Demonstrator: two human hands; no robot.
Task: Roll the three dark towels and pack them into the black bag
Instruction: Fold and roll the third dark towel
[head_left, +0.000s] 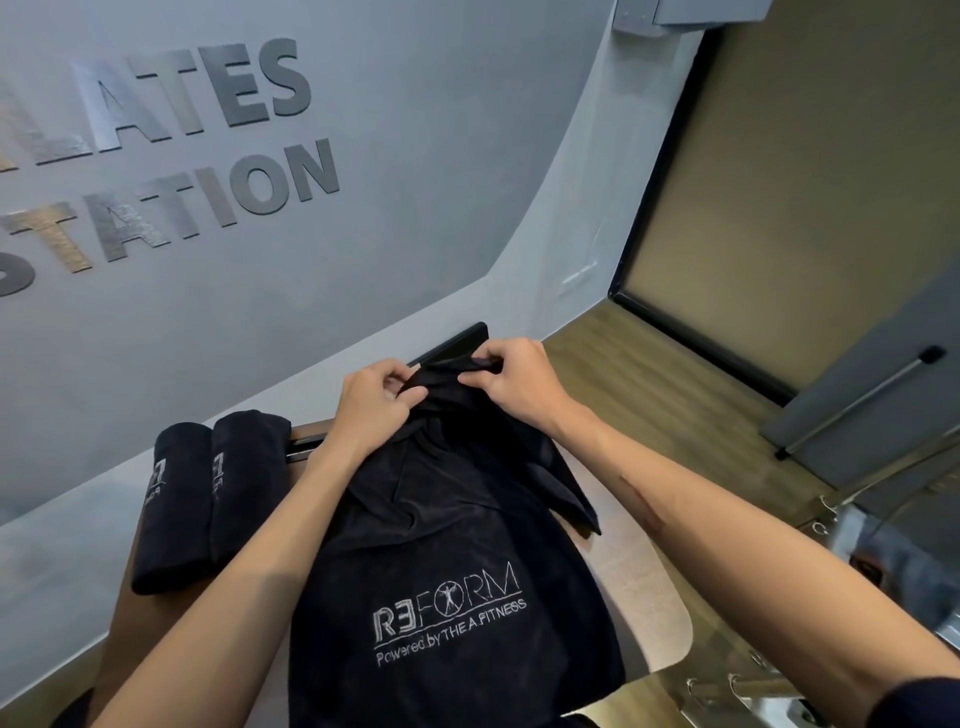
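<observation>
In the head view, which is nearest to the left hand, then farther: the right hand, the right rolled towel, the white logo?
From the left hand:
1. Right hand, just beside it, pinching the same far edge of the flat towel.
2. Right rolled towel, lower left.
3. White logo, nearest the camera.

A black towel (441, 545) with a white embroidered logo reading "REFORM, Powered by THE A FITNESS" and a small white figure in the letter O. Beside it, two rolled black towels (208, 493), each showing a strip of the same white lettering. They lie on a tan padded surface (649, 597) with a brown wooden edge. Behind is a pale grey-blue wall (415, 156) bearing brushed dark-grey metallic letters (171, 156). The floor (675, 395) is light brown wood grain. A panel (805, 182) of matt olive-brown has a black frame.
</observation>
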